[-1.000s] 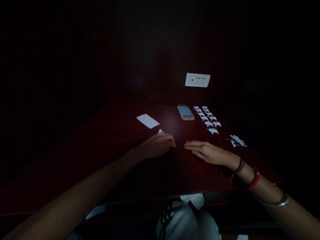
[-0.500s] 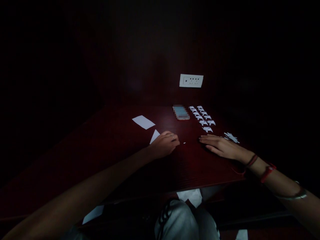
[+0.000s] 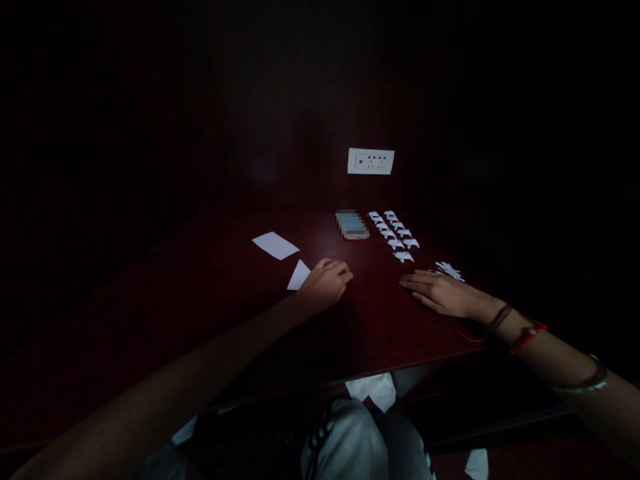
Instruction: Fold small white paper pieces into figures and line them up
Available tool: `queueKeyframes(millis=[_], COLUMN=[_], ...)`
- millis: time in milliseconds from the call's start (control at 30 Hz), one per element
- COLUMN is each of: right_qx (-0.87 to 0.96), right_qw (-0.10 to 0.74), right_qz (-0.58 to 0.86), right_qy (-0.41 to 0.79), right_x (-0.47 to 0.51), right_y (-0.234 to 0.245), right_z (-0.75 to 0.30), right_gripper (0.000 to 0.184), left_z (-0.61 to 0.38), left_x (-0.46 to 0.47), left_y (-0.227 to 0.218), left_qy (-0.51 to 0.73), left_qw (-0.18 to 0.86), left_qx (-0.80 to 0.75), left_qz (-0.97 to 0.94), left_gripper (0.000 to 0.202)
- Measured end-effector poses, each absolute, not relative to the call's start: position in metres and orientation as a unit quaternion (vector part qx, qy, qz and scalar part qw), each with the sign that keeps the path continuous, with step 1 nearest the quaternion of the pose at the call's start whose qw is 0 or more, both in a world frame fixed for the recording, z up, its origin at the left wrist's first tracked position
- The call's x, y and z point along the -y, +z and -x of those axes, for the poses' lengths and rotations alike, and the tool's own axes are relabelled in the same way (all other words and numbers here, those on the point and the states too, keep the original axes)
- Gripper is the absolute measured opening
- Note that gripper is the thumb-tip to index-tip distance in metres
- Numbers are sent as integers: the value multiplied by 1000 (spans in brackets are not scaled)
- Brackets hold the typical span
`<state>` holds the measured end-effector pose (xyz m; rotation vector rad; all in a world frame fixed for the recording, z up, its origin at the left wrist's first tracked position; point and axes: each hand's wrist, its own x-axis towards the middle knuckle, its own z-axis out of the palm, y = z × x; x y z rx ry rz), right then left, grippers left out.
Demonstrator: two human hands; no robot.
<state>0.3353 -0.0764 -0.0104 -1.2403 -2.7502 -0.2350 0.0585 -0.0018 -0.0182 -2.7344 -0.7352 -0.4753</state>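
My left hand [image 3: 327, 285] rests on the dark red table with its fingers curled in, a ring on one of them. Whether it pinches anything is hidden. A triangular piece of white paper [image 3: 299, 275] lies beside it, partly covered by the hand. Palm down on the right, my right hand [image 3: 440, 293] lies with its fingers stretched out, holding nothing that I can see. Just behind it is a small pile of white paper strips [image 3: 451, 271]. Several small folded white paper pieces [image 3: 395, 244] stand in two rows farther back.
A larger white paper sheet [image 3: 276, 245] lies left of centre. A phone-like device [image 3: 352, 225], its screen blurred, lies near the back. The wall carries a white socket panel [image 3: 371, 161]. Below the table edge are crumpled white paper [image 3: 375, 390] and my knees [image 3: 350, 440].
The view has shifted slightly, so most things sit farther left. A tiny white scrap between my hands no longer shows. My right hand stays flat and my left stays curled.
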Motion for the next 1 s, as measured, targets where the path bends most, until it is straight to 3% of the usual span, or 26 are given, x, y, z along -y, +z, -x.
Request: queueKeyframes(millis=[200, 400, 633, 800, 1000], right_qx=[883, 918, 950, 936, 910], right_qw=[97, 102, 111, 91, 0], right_qz=[453, 377, 288, 332, 382], right_qy=[-80, -65, -43, -77, -161], right_x=[94, 73, 41, 64, 84], right_y=[0, 3, -8, -13, -9], right_z=[-342, -271, -216, -263, -357], right_gripper=[41, 41, 39, 40, 39], left_z=[-84, -29, -3, -33, -97], left_x=[-4, -31, -14, 1, 11], left_y=[-14, 5, -13, -18, -25], left_qy=[-201, -206, -165, -166, -163], left_qw=[164, 146, 125, 110, 73], left_qx=[322, 375, 371, 291, 241], left_qz=[911, 892, 905, 936, 954], left_gripper=[21, 26, 24, 24, 27])
